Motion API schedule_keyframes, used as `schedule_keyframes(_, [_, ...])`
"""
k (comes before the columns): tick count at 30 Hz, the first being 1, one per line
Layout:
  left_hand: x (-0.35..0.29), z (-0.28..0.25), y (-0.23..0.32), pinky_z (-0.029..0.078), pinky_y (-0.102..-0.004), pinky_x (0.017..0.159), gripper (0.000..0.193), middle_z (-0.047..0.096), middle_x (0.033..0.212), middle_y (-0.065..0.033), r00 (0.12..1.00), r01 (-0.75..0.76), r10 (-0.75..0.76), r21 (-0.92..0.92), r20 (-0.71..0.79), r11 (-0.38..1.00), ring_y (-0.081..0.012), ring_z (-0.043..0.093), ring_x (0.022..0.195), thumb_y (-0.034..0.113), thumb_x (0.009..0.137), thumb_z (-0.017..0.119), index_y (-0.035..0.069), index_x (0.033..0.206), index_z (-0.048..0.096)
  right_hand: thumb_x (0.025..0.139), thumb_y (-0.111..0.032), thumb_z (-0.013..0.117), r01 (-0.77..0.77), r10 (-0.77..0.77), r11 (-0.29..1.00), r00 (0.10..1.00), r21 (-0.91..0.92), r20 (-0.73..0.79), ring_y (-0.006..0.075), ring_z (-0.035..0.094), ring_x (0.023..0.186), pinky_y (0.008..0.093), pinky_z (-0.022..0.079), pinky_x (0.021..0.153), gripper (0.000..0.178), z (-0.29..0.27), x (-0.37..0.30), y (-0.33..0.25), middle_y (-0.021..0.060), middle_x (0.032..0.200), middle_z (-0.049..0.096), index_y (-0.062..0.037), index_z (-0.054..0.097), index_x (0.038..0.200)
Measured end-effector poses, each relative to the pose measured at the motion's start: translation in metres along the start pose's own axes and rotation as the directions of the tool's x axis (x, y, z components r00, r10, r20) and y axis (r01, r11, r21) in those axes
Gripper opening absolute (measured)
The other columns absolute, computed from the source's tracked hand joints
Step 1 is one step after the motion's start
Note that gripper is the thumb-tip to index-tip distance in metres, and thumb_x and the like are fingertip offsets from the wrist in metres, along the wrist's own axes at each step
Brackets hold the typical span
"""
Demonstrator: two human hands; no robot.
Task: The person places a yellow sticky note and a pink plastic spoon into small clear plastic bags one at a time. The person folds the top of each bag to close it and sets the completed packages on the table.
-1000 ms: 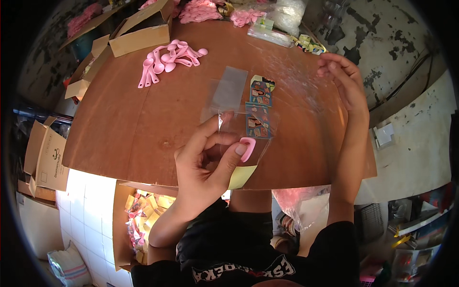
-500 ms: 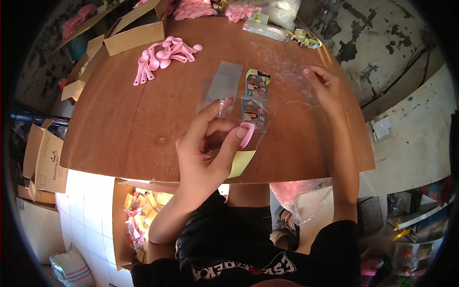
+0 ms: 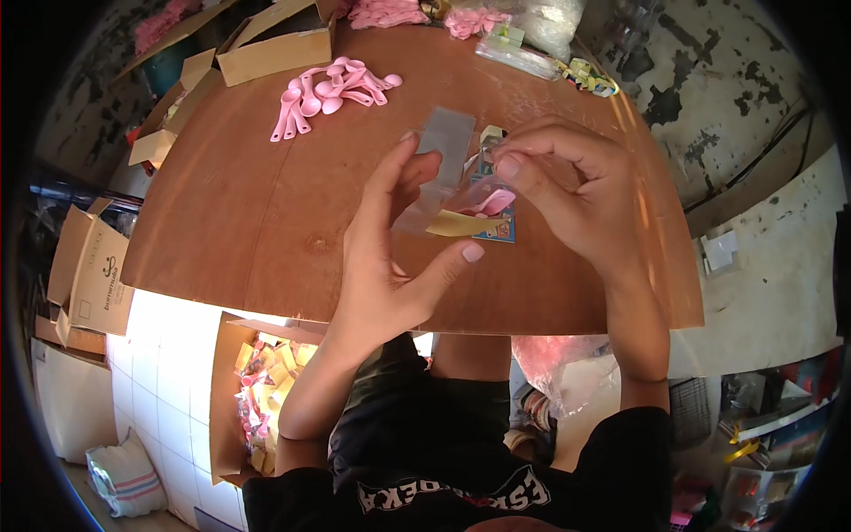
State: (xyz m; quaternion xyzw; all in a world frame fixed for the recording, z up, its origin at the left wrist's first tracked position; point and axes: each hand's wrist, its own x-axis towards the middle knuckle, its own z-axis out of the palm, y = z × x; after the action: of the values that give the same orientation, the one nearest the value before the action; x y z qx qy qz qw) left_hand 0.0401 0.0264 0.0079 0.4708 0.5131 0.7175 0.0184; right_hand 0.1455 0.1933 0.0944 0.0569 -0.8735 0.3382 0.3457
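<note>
My right hand (image 3: 576, 195) pinches the top of a clear plastic bag (image 3: 474, 188) between thumb and fingers. Inside or behind the film show a pink spoon (image 3: 496, 202) and a pale yellow strip of card (image 3: 454, 223), hanging over the table. To the left of the bag, my left hand (image 3: 381, 239) is spread, thumb and fingers apart, with nothing held in it. Blue printed cards (image 3: 505, 232) lie under the bag, partly hidden by it and by my right hand. Just beyond my left fingertips is a pile of flat clear bags (image 3: 448, 133).
Pink spoons (image 3: 328, 93) lie heaped at the back left of the brown table (image 3: 222, 222), near open cardboard boxes (image 3: 275, 55). Plastic packs (image 3: 519, 58) and folded cards (image 3: 589, 75) sit at the back right. Below the front edge stands a carton of packed pieces (image 3: 266, 381).
My right hand has come in from the right and taken hold of the bag. The left hand has let go of the pink spoon, which is now at the bag.
</note>
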Motion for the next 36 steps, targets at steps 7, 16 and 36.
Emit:
schedule_keyframes(7, [0.013, 0.001, -0.018, 0.054, -0.0358, 0.093, 0.084, 0.063, 0.127, -0.0213, 0.965, 0.106, -0.093, -0.04, 0.243, 0.994, -0.0289, 0.068, 0.11, 0.001, 0.078, 0.081, 0.003, 0.149, 0.034, 0.089, -0.008, 0.073, -0.223, 0.226, 0.944, 0.974, 0.242, 0.017, 0.0123, 0.065, 0.084, 0.0269, 0.05, 0.076, 0.013, 0.007, 0.001, -0.014, 0.0087, 0.093, 0.071, 0.003, 0.072, 0.097])
schedule_keyframes(16, [-0.023, -0.005, -0.014, 0.053, -0.0258, 0.082, 0.075, 0.068, 0.104, -0.0114, 0.907, 0.419, -0.401, -0.187, 0.127, 0.889, -0.0129, 0.067, 0.095, -0.005, 0.082, 0.077, -0.001, 0.145, 0.036, 0.092, -0.013, 0.072, -0.582, 0.53, 0.667, 0.809, 0.465, 0.253, 0.0117, 0.067, 0.094, 0.0252, 0.053, 0.085, 0.03, 0.034, -0.05, 0.02, 0.0069, 0.101, 0.069, 0.0048, 0.063, 0.114])
schedule_keyframes(36, [-0.018, -0.042, -0.032, 0.058, -0.0267, 0.078, 0.015, 0.072, 0.099, -0.0098, 0.88, 0.467, -0.468, -0.332, 0.083, 0.819, -0.0133, 0.068, 0.092, 0.004, 0.096, 0.066, -0.005, 0.108, 0.066, 0.096, -0.01, 0.067, -0.551, 0.549, 0.606, 0.812, 0.575, 0.199, 0.0133, 0.068, 0.094, 0.0249, 0.055, 0.083, 0.022, 0.065, -0.06, 0.035, 0.0085, 0.104, 0.07, 0.0049, 0.067, 0.112])
